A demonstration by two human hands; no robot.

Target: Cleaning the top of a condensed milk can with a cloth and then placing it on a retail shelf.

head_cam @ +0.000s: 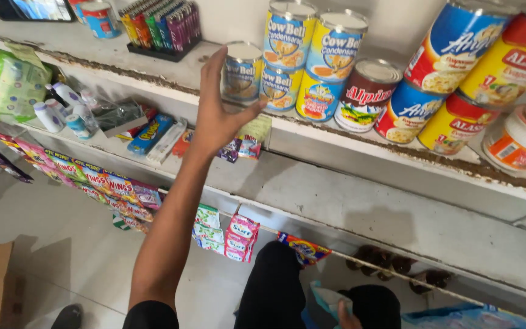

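gripping a blue-and-yellow can (242,72) on the chipped white shelf (360,137), left hand (220,116); right hand (347,317) low, grip unclear.

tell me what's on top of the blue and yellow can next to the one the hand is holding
A second blue and yellow can is stacked on that can. The left hand grips the single can beside it, with nothing on its lid. The lower can's lid is covered.

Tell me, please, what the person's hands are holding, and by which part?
The left hand grips a blue-labelled can around its side wall, fingers on one side. Whether the right hand holds anything cannot be told.
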